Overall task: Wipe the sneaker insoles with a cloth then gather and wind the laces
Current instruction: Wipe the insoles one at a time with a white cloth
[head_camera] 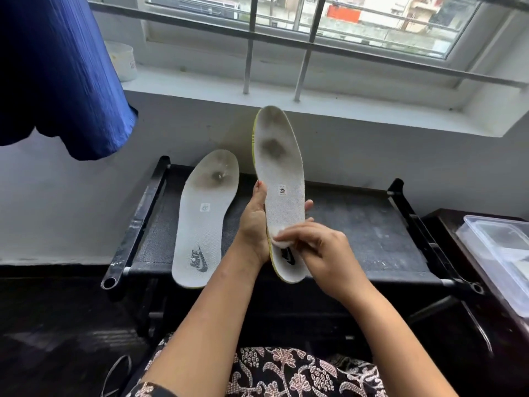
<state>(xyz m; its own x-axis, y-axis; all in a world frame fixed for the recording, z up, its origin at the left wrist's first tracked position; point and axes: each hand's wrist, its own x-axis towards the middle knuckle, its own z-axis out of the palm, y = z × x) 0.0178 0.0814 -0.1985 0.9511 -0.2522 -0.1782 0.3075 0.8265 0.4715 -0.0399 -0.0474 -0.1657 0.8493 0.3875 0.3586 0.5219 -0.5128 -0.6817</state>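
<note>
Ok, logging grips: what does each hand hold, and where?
The left hand grips the raised insole around its middle; right hand pinches a white cloth against its heel.

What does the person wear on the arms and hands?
No gloves, rings or watch show on the left hand or right hand. Both forearms are bare. Dark floral fabric by the left elbow may be a sleeve edge.

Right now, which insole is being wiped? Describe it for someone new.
Below the barred window stands a black rack. Over it the left hand holds one insole raised, the right hand pressing a white cloth on its heel. The other insole lies flat, untouched.
</note>
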